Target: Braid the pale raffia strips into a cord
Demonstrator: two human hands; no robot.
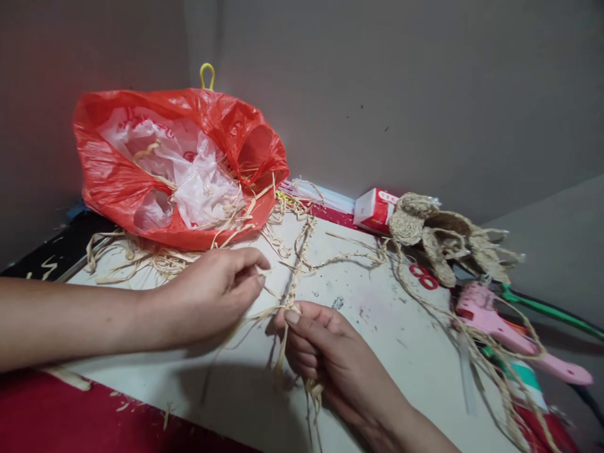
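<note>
My right hand [325, 358] is closed on a bundle of pale raffia strands [283, 352] at the near end of a braided raffia cord [302, 251]. The cord runs away across the white board [377, 327] toward a red plastic bag [174, 163]. My left hand [217, 292] is just left of that spot, its thumb and fingers pinched together on thin loose strands that trail to the same bundle. Loose ends hang below my right hand.
The red bag holds white plastic and raffia, with loose raffia [141, 255] spilling beneath it. At the right lie woven raffia pieces [443, 233], a red-and-white box [375, 209], a pink glue gun [509, 333] and green-handled scissors [547, 311]. Walls close off the back.
</note>
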